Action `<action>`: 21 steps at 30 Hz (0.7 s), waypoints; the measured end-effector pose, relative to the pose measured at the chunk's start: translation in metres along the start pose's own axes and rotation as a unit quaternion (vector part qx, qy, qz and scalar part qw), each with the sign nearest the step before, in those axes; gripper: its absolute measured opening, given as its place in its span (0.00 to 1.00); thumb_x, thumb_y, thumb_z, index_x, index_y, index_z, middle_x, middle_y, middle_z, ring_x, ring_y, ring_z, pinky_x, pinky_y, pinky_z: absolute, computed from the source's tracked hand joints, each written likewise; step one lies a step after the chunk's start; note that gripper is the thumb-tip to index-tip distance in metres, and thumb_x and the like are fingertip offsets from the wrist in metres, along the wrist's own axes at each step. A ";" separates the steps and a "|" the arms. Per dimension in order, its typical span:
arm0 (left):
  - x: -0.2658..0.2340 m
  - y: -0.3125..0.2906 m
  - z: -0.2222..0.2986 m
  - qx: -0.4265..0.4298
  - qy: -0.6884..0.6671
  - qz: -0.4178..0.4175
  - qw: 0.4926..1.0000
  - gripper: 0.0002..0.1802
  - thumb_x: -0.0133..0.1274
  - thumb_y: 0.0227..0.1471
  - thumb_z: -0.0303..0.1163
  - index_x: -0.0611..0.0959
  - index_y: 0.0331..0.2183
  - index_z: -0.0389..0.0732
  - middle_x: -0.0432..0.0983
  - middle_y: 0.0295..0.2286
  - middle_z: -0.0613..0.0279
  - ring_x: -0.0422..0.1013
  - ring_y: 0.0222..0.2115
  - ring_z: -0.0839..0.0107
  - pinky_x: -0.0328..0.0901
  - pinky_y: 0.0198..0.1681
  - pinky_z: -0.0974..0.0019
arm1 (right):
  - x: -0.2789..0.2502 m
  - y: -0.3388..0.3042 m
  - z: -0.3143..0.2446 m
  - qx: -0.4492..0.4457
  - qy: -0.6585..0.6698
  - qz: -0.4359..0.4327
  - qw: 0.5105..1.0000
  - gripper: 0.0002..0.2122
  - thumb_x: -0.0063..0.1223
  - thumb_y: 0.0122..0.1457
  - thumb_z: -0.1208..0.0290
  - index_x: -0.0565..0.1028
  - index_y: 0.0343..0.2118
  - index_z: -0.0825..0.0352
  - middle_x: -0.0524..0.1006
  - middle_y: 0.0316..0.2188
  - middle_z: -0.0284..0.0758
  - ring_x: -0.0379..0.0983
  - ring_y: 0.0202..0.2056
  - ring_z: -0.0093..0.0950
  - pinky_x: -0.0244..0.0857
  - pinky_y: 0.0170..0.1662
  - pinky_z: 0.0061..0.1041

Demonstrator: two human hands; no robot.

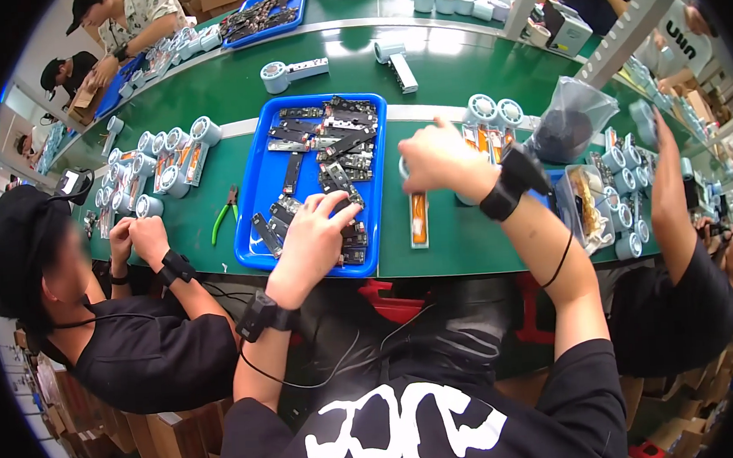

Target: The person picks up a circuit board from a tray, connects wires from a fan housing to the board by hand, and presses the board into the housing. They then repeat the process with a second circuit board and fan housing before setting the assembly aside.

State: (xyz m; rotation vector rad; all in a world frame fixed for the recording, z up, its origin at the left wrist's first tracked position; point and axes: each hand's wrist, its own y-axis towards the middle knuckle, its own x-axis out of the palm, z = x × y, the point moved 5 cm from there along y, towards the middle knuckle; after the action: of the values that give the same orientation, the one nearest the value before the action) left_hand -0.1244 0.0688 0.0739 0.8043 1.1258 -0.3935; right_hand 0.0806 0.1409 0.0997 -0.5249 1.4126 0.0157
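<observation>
My left hand (310, 241) reaches over the near right part of a blue tray (249, 194). Its fingers are spread over narrow black circuit boards (293, 173), and I cannot tell whether they touch one. To the right of the tray, my right hand (446, 161) is closed over the head of a light-blue handheld fan (420, 241), mostly covering it. That fan's handle lies open toward me, with an orange part inside. Another pale-blue piece is partly hidden behind my right wrist.
Fans with open handles (482, 108) stand beyond my right wrist, near a clear bag of dark parts (563, 124) and a clear plastic box (587, 203). Green pliers (225, 214) lie left of the tray. Co-workers sit close on both sides. Two fans (275, 77) lie farther back.
</observation>
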 end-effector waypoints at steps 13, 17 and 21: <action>-0.003 0.024 -0.022 0.162 0.000 -0.078 0.984 0.17 0.57 0.42 0.20 0.83 0.39 0.43 0.76 0.41 0.60 0.71 0.46 0.59 0.68 0.50 0.58 | 0.044 -0.046 0.010 0.005 0.053 0.201 0.978 0.21 0.68 0.47 0.57 0.81 0.41 0.67 0.81 0.35 0.41 0.75 0.45 0.43 0.49 0.65 0.49; -0.005 0.016 -0.028 0.127 -0.022 -0.049 0.990 0.17 0.58 0.41 0.19 0.81 0.38 0.42 0.76 0.39 0.60 0.73 0.44 0.60 0.69 0.47 0.60 | 0.023 -0.084 0.001 -0.007 0.183 0.397 0.899 0.18 0.65 0.51 0.64 0.80 0.43 0.67 0.81 0.37 0.38 0.75 0.44 0.40 0.57 0.60 0.45; -0.005 0.017 -0.035 0.082 -0.025 -0.126 0.988 0.15 0.59 0.42 0.18 0.81 0.36 0.39 0.77 0.38 0.59 0.74 0.41 0.58 0.71 0.43 0.61 | 0.030 -0.119 -0.008 0.023 0.388 0.443 0.808 0.14 0.63 0.53 0.72 0.79 0.42 0.68 0.81 0.37 0.38 0.77 0.40 0.35 0.65 0.49 0.36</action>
State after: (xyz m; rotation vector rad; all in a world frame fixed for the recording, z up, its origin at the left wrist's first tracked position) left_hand -0.1375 0.1053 0.0782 0.7919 1.1625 -0.7207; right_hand 0.1159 0.0238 0.1115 0.2738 2.3561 0.5750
